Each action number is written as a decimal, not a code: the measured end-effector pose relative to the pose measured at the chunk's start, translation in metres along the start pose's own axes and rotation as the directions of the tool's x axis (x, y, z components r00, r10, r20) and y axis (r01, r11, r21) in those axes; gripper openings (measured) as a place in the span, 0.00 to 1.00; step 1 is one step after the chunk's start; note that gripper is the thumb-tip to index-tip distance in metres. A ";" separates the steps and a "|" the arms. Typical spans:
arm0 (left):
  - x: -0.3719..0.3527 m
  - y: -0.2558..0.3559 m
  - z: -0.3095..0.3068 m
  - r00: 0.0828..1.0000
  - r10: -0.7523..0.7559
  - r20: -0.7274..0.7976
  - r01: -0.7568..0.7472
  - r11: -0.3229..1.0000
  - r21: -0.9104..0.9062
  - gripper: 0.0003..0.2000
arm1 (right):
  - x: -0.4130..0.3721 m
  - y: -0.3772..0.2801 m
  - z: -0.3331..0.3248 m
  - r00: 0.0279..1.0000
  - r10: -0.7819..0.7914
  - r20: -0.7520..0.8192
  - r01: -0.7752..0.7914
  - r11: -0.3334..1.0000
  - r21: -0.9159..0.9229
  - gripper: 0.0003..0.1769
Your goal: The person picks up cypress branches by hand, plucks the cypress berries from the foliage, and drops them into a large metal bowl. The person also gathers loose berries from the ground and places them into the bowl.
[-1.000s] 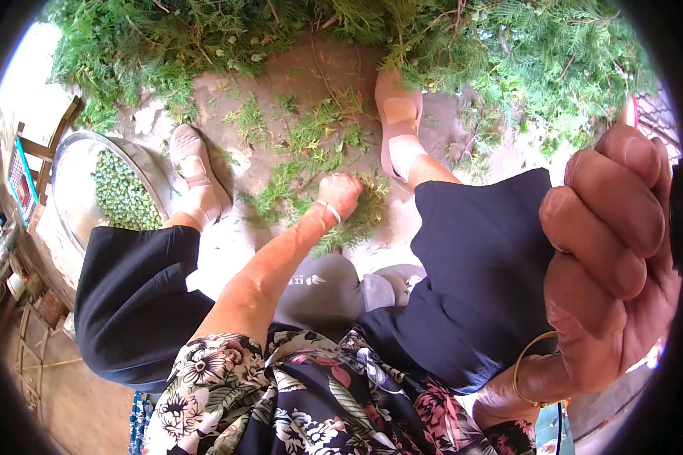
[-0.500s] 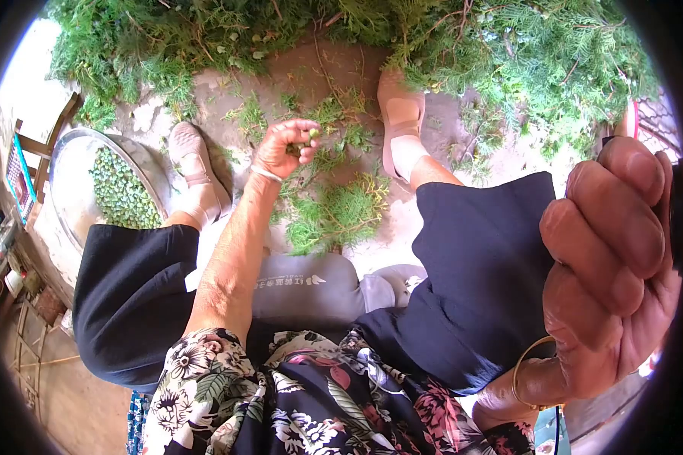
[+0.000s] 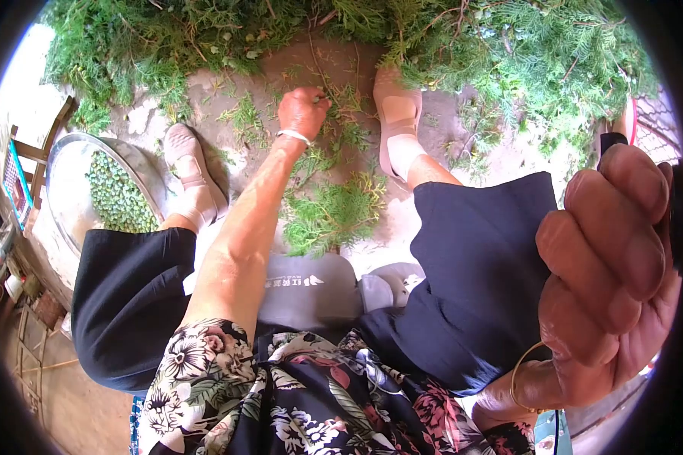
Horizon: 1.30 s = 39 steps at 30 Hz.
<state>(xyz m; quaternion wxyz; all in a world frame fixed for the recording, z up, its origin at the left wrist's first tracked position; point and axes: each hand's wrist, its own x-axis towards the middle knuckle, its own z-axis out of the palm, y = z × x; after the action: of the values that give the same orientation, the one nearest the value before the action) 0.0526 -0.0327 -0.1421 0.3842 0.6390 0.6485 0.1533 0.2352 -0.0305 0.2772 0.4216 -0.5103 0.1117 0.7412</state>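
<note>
My left hand (image 3: 302, 110) reaches far forward to the ground between my feet, its fingers curled down onto a loose green sprig (image 3: 328, 98) beside my right shoe (image 3: 398, 114). A white bangle sits on that wrist. More cut sprigs (image 3: 334, 212) lie in a heap nearer my knees. My right hand (image 3: 611, 265) is raised close to the camera at the right, fingers curled shut, a thin gold bangle on its wrist. What lies inside its fingers is hidden.
A round metal basin (image 3: 64, 189) holding small green berries (image 3: 114, 193) stands left of my left shoe (image 3: 186, 163). A big pile of green branches (image 3: 508, 53) fills the far side. I sit on a grey seat (image 3: 311, 284). Wooden furniture (image 3: 34, 148) stands at far left.
My left hand rose from the near sprig heap with small green berries in its fingertips, then stretched farther forward and down onto the sprigs by my right shoe. My right hand stayed put.
</note>
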 end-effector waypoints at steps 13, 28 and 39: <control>-0.022 -0.017 -0.029 0.873 -0.337 0.353 0.483 0.504 -0.716 0.06 | 0.001 -0.008 -0.006 0.996 -0.039 0.079 0.051 0.987 -0.154 0.12; 0.019 0.013 0.000 0.998 0.063 0.016 -0.065 0.940 0.336 0.13 | 0.001 -0.007 -0.003 0.998 0.012 0.057 -0.006 0.996 -0.093 0.10; -0.010 -0.024 -0.055 0.806 -0.163 0.569 0.588 0.106 -0.802 0.08 | 0.000 -0.007 -0.006 0.996 0.016 0.085 -0.006 0.994 -0.106 0.10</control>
<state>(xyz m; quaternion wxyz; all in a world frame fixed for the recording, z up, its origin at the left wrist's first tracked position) -0.0038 -0.0298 -0.1193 0.8232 0.0837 0.4741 0.3008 0.2450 -0.0297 0.2763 0.3944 -0.4988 0.0571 0.7697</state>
